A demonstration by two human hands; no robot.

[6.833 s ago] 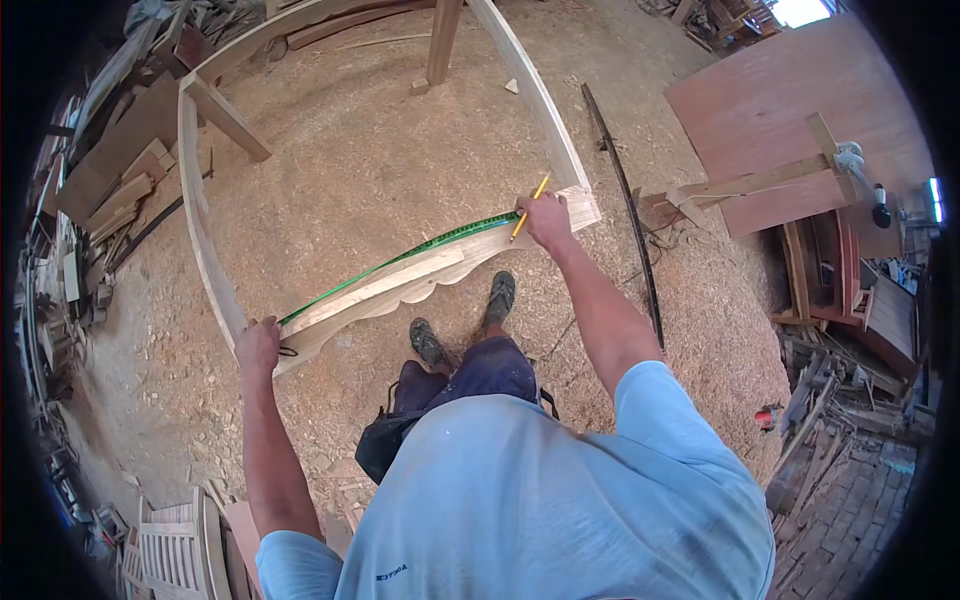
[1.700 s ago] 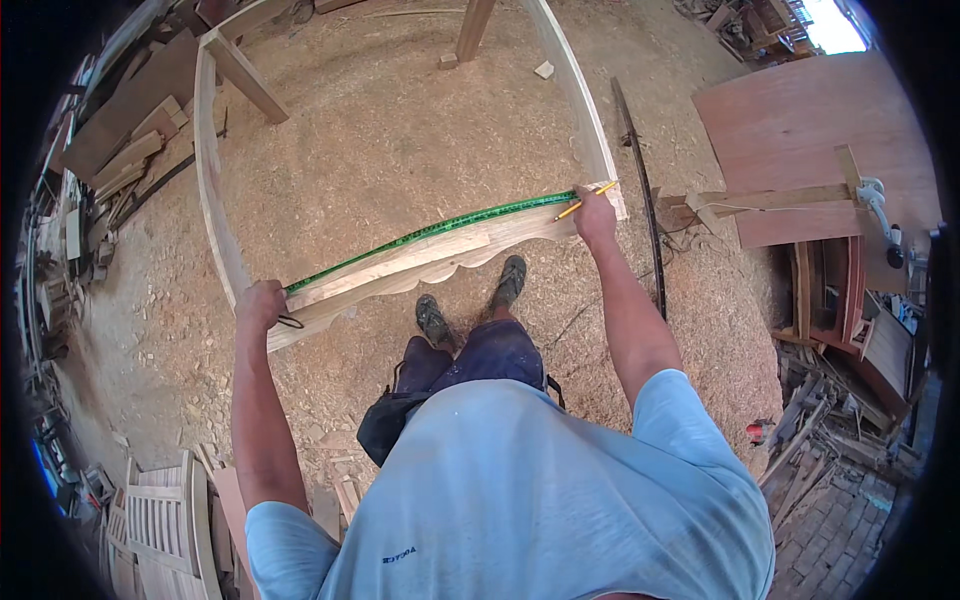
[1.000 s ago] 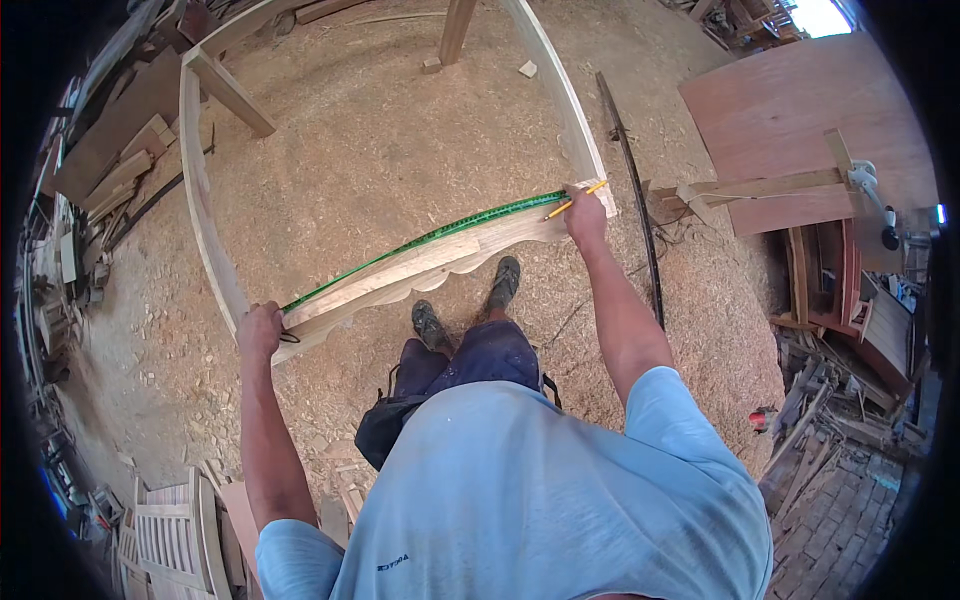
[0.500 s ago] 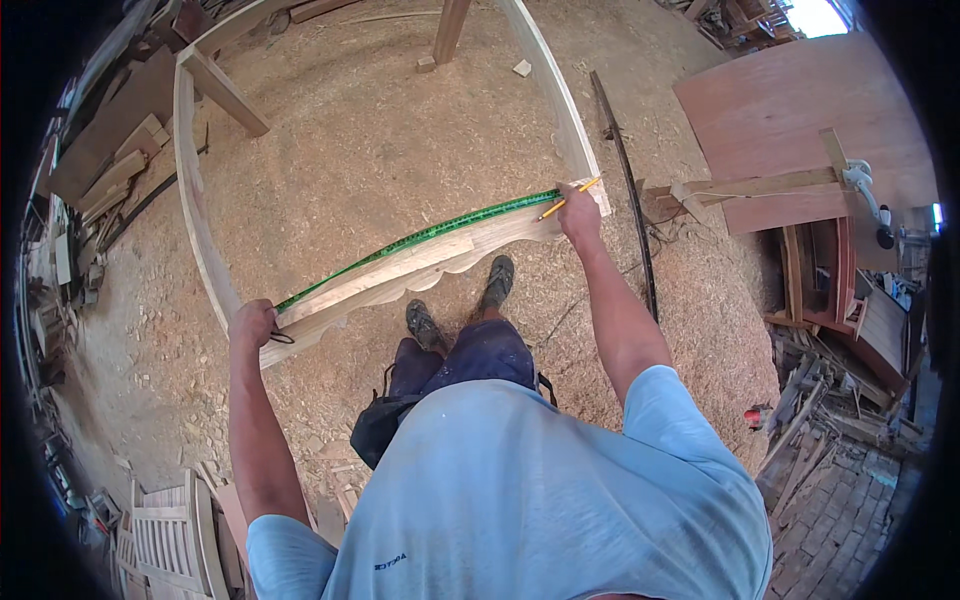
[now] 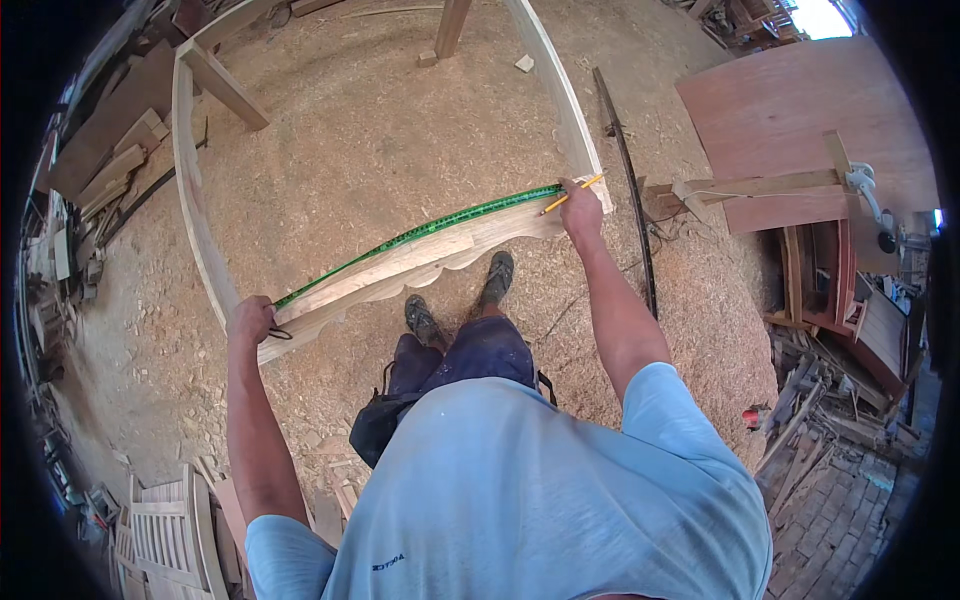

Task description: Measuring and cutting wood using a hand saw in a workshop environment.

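A green tape measure [image 5: 440, 225] stretches in a slight bow along the near rail [image 5: 400, 277] of a pale wooden frame, whose lower edge is scalloped. My left hand [image 5: 251, 320] is closed on the tape at the rail's left end, and a dark cord loop [image 5: 281, 333] hangs beside the fingers. At the right corner my right hand [image 5: 581, 213] grips the tape's other end. A yellow pencil [image 5: 551, 207] is also held in that hand, slanting across the rail. The fingers hide both ends of the tape.
The frame's side rails [image 5: 198, 190] run away from me, with legs [image 5: 228, 92] standing inside. A dark metal bar [image 5: 630, 190] lies right of the frame. Beyond it are a clamp [image 5: 862, 180] and a reddish board [image 5: 800, 110]. Shavings cover the floor; scrap wood [image 5: 125, 175] is piled left.
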